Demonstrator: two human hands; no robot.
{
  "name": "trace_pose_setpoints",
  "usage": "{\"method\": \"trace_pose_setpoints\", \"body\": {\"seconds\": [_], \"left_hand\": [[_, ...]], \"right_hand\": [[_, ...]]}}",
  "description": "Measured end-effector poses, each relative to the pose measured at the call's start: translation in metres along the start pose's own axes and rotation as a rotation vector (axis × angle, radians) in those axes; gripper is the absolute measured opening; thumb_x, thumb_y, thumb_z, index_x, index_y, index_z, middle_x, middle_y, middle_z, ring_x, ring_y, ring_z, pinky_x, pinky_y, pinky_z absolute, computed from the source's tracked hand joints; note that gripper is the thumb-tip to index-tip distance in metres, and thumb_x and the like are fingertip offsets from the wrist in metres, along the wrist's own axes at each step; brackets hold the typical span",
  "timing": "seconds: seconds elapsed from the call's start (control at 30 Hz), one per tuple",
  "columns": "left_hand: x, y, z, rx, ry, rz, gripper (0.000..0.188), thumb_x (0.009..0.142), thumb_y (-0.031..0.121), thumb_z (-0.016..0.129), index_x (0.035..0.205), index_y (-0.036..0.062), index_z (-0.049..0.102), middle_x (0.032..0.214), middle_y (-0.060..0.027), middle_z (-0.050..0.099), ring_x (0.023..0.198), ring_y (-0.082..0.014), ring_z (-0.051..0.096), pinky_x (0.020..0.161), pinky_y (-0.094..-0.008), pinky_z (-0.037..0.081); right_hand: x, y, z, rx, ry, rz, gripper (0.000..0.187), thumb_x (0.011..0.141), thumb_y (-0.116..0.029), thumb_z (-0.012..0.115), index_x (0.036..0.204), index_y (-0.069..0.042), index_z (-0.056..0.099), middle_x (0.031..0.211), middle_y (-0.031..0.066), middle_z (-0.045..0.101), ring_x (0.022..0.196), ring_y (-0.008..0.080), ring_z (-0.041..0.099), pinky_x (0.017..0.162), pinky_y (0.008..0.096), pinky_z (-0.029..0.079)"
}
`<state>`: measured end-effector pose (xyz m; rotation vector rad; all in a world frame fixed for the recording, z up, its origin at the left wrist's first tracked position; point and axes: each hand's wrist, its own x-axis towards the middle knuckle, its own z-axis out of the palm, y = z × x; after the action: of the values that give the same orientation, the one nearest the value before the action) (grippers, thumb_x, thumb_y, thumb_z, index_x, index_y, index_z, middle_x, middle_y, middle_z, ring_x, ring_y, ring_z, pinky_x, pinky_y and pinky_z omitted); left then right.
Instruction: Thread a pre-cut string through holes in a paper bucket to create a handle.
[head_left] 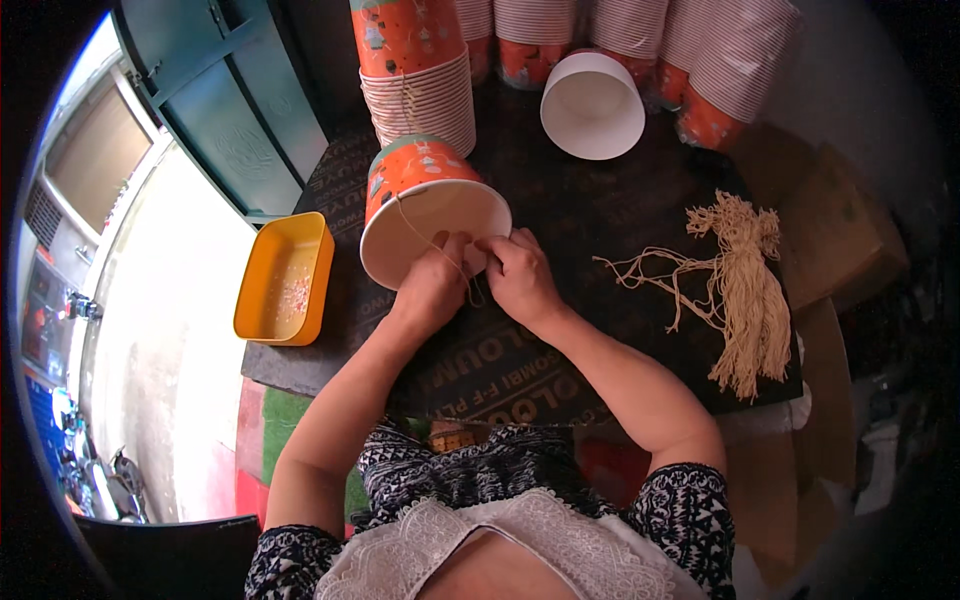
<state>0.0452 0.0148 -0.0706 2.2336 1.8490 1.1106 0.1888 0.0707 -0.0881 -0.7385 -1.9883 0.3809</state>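
An orange printed paper bucket (425, 165) with a white inside lies tilted on the dark table, its mouth toward me. A thin beige string (412, 222) crosses its rim and mouth and loops down below my fingers. My left hand (435, 285) is closed in a pinch on the string at the bucket's near rim. Beside it, my right hand (525, 277) is closed too, its fingertips meeting the left ones at the rim. What the right fingertips pinch is hidden. To the right lies a bundle of beige strings (750, 290), some ends trailing left.
A yellow plastic tub (322, 270) with small pale and reddish bits stands at the table's left edge. A stack of orange buckets (420, 105) rises behind my work. One white-mouthed bucket (593, 107) and more stacks (740, 60) are at the back. Cardboard (835, 220) lies right.
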Motion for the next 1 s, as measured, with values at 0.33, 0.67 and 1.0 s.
{"method": "trace_pose_setpoints", "body": {"seconds": [0.33, 0.67, 1.0], "left_hand": [[0.006, -0.013, -0.005, 0.324, -0.239, 0.139, 0.016, 0.084, 0.009, 0.048, 0.093, -0.0035, 0.044, 0.081, -0.0259, 0.059, 0.063, -0.0398, 0.061, 0.051, -0.0473, 0.050], [0.000, -0.019, -0.002, 0.294, -0.161, 0.152, 0.020, 0.086, 0.015, 0.052, 0.099, 0.0034, 0.041, 0.077, -0.0187, 0.058, 0.068, -0.0394, 0.061, 0.056, -0.0501, 0.049], [0.001, -0.015, -0.003, 0.238, -0.187, 0.134, 0.016, 0.084, 0.014, 0.055, 0.086, -0.0012, 0.049, 0.075, -0.0236, 0.059, 0.068, -0.0380, 0.062, 0.053, -0.0455, 0.049]], "right_hand": [[0.003, 0.000, -0.001, -0.031, -0.103, 0.099, 0.030, 0.071, -0.001, 0.057, 0.101, -0.002, 0.061, 0.089, 0.0221, 0.060, 0.088, 0.0380, 0.053, 0.076, 0.0448, 0.046], [0.007, 0.007, -0.006, 0.064, -0.203, 0.048, 0.024, 0.082, -0.002, 0.053, 0.104, -0.004, 0.062, 0.092, 0.0205, 0.061, 0.089, 0.0372, 0.056, 0.078, 0.0421, 0.047], [0.004, 0.011, -0.002, 0.129, -0.168, 0.051, 0.008, 0.077, -0.003, 0.057, 0.085, 0.000, 0.056, 0.080, 0.0201, 0.060, 0.079, 0.0396, 0.056, 0.068, 0.0476, 0.045]]}}
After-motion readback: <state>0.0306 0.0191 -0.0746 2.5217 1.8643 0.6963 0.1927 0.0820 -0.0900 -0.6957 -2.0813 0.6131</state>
